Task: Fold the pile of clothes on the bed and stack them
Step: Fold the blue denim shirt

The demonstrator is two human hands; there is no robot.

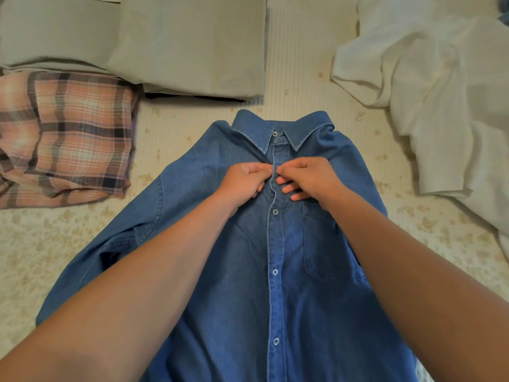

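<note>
A blue denim shirt (pixel 242 257) lies face up on the bed, collar pointing away from me, several buttons done up along its front. My left hand (pixel 243 180) pinches the left edge of the button placket just below the collar. My right hand (pixel 305 177) pinches the right edge at the same spot, fingertips almost touching the left hand's. Both forearms reach over the shirt and hide parts of its front.
A folded plaid shirt (pixel 66 136) lies at the left. Folded pale green garments (pixel 176 42) are stacked at the back left. A crumpled white garment (pixel 429 84) lies at the right. The cream patterned bedcover (pixel 300 73) shows between them.
</note>
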